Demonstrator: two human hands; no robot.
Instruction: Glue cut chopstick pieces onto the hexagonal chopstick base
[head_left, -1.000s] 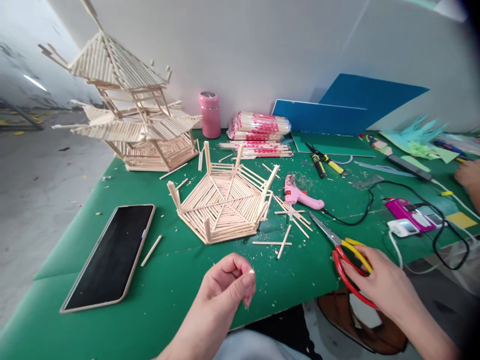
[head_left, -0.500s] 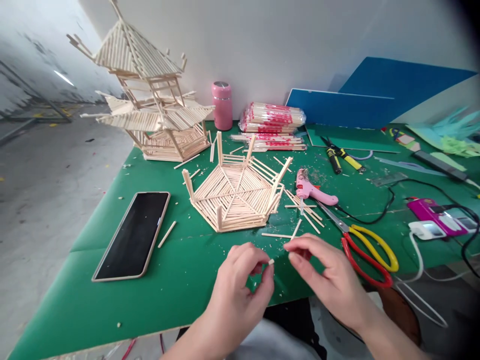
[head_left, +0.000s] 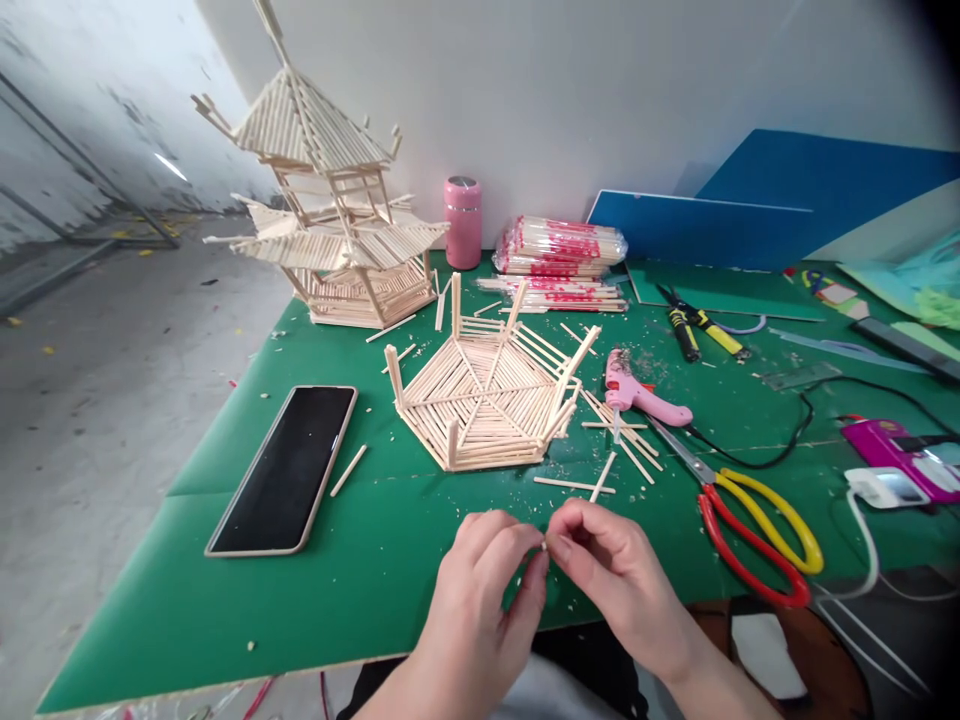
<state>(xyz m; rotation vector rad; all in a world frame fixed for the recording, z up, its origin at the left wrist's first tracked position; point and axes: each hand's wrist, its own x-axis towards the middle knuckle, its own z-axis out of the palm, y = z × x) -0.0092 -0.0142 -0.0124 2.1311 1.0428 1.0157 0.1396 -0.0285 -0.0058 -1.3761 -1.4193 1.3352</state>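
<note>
1. Two hands, almost meeting: left hand (head_left: 484,590)'s grip is pinched on one tiny pale bit (head_left: 544,547); right hand (head_left: 626,590) is right up beside it, can't tell if that grip's closed.
2. One hexagonal stick base (head_left: 480,400) just beyond, on the worktop (head_left: 390,590).
3. One phone (head_left: 289,470), one scissors (head_left: 703,472), one glue gun (head_left: 646,400).

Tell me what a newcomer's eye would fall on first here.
Probably the tall stick tower at the back left of the green table, with its two slatted roofs. In front of it, to the right, sits a six-sided stick base with upright posts. Nearest, by the table's front edge, the left hand pinches a tiny pale piece, the right hand close beside it.
</note>
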